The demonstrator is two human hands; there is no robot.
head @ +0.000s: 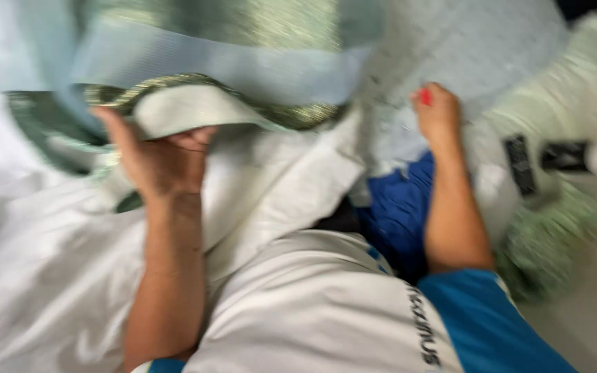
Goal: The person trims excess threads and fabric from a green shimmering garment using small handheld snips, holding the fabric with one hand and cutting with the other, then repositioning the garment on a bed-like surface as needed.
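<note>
The picture is blurred by motion. My left hand [157,155] is raised palm up, its fingers closed on the edge of a pale green cloth with a shiny gold-green border [195,90] that hangs above it. My right hand [437,114] presses on a pale blue-grey fabric [464,48] farther right, fingers bent into it; a red fingernail shows. White cloth [50,262] lies under and around my left forearm.
A blue fabric [399,207] sits between my arms. To the right lies a light green bundle [554,235] and a white padded thing with black parts [561,155]. My white and blue shirt [326,311] fills the bottom.
</note>
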